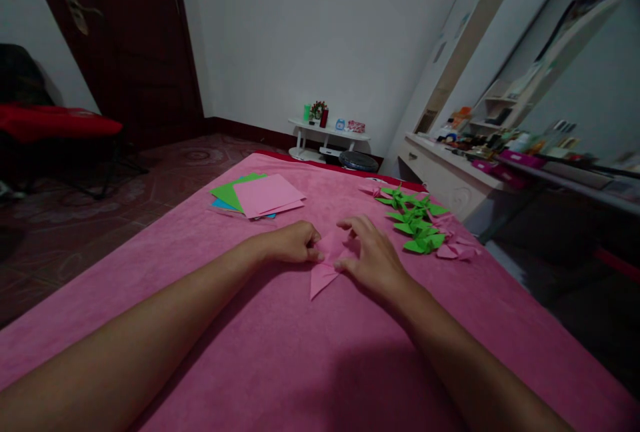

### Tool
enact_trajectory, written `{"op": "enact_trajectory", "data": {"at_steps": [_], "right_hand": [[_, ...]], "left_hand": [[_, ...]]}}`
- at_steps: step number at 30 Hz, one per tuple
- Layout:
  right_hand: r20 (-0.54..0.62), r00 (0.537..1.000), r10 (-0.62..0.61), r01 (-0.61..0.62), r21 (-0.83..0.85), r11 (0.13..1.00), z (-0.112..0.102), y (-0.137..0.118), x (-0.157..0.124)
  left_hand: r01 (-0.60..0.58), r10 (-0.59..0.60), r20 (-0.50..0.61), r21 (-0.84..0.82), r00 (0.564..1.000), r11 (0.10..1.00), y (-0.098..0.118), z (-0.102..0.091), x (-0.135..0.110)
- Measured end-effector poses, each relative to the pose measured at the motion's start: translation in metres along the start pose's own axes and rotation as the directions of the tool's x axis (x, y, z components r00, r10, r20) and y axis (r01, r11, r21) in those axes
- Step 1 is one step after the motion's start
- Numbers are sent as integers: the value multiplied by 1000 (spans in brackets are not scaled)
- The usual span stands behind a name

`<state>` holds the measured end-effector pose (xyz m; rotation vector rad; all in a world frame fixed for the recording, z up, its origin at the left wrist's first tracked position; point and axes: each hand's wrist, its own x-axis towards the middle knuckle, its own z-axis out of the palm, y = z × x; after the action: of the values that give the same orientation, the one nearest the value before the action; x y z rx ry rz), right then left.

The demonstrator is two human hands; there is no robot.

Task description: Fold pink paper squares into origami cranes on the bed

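A partly folded piece of pink origami paper (323,279) lies on the pink cloth between my hands, one pointed corner toward me. My left hand (295,242) is closed at the paper's left edge, its thumb and curled fingers pinching it. From the right, my right hand (373,255) touches the paper with its thumb tip, while the index finger arches above, apart from the thumb. Part of the folds is hidden by the fingers. To the right sit several folded green paper cranes (424,242) beside pink folded ones (457,245).
A stack of square sheets, with pink paper (270,193) over green paper (225,192) and blue, lies at the back left of the pink cloth (240,365). Beyond stand a small white table (327,129), a cluttered dresser (450,162) and a red chair (55,122).
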<state>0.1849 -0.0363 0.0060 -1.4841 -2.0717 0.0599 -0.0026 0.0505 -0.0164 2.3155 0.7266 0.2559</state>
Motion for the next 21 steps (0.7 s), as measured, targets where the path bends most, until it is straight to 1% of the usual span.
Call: {"op": "enact_trajectory", "data": {"at_steps": [1, 2, 3, 4, 6, 9, 12, 15, 17, 21], "right_hand": [[-12, 998, -69, 68, -66, 995, -5, -5, 0], [9, 991, -135, 135, -109, 985, -8, -10, 0], [74, 980, -184, 192, -133, 972, -10, -14, -1], [146, 967, -207, 227, -140, 964, -11, -16, -2], [266, 943, -200, 244, -143, 959, -8, -18, -5], [347, 921, -175, 242, -161, 957, 1, -14, -9], [367, 912, -183, 263, -183, 947, 7, -10, -10], [361, 912, -195, 284, -212, 935, 8, -10, -9], [340, 924, -175, 255, -205, 945, 9, -10, -8], [297, 947, -126, 174, -142, 975, 13, -6, -6]], "left_hand": [[2, -2, -10, 8, 1000, 1000, 0, 0, 0], [5, -4, -18, 20, 1000, 1000, 1, 0, 0], [9, -8, -24, 31, 1000, 999, 1, 1, 0], [13, -12, -26, 38, 1000, 999, 2, 1, 0], [23, -22, -22, 40, 1000, 999, 3, 1, 0], [28, -28, -5, 31, 1000, 999, 5, 0, 1], [23, -24, 19, 24, 1000, 999, 5, -2, 3], [28, -28, 43, 15, 999, 1000, 5, -4, 4], [46, -47, 48, 19, 998, 999, 6, -5, 5], [62, -63, 37, 37, 997, 997, 6, -5, 6]]}}
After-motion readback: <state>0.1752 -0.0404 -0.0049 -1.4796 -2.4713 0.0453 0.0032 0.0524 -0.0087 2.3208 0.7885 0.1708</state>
